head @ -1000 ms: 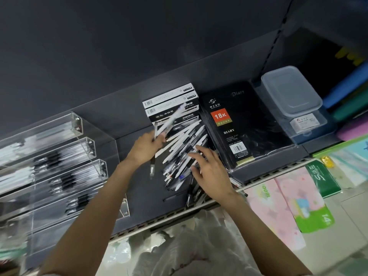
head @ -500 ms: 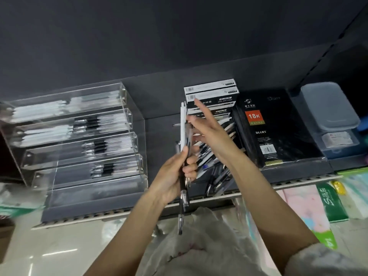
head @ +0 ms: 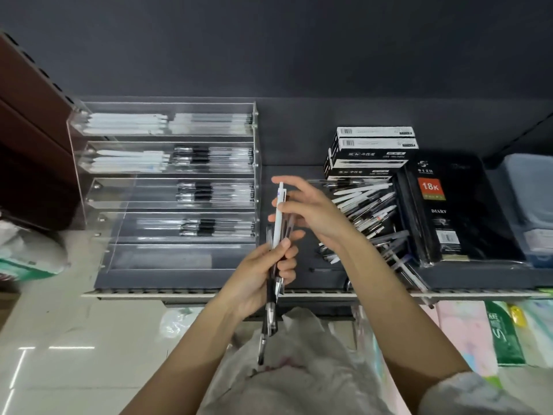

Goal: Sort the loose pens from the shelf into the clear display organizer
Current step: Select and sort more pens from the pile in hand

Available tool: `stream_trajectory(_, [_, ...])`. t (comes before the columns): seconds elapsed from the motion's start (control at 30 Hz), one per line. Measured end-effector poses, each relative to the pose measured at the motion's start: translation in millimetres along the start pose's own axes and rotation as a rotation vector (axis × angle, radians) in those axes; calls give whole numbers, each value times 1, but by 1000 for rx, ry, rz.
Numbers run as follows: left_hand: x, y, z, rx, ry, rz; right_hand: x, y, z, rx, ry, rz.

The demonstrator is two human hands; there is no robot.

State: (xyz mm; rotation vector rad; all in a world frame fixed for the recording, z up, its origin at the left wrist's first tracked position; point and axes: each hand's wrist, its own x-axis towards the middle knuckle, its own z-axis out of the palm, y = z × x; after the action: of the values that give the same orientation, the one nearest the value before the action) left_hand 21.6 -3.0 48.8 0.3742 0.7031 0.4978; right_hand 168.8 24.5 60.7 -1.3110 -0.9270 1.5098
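A strip of bare shelf (head: pixel 299 274) is seen betw. the clear display organizer (head: pixel 167 187) and the heap of loose pens (head: pixel 368 211); this gap is partly taken by both hands. The left hand (head: pixel 257 277) grips a bundle of pens (head: pixel 273 265) upright in front of the organizer's right wall, and the right hand (head: pixel 311 211) is held just above it, fingers at the white pen (head: pixel 279 211). The organizer's tiers are open toward the front; the lowest tier (head: pixel 167 259) is seen w/o pens. To the right, passage is blocked by the pen boxes (head: pixel 374 151), the diary (head: pixel 449 211) and a lidded plastic box (head: pixel 529 199). The shelf front edge (head: pixel 179 292) is unobstructed on the left.
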Motion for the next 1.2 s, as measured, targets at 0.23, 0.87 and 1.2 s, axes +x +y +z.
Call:
stream_trajectory(0.23, [-12, -9, -11, 47, -27, -43, -10, 5, 6, -494, 73, -130])
stream_trajectory(0.87, [-23, -3, -23, 165, -81, -143, -30, 12, 0, -269, -81, -139])
stream_trajectory(1.2, [-20, 3, -22, 240, -94, -68, -22, -2, -8, -393, -67, -77])
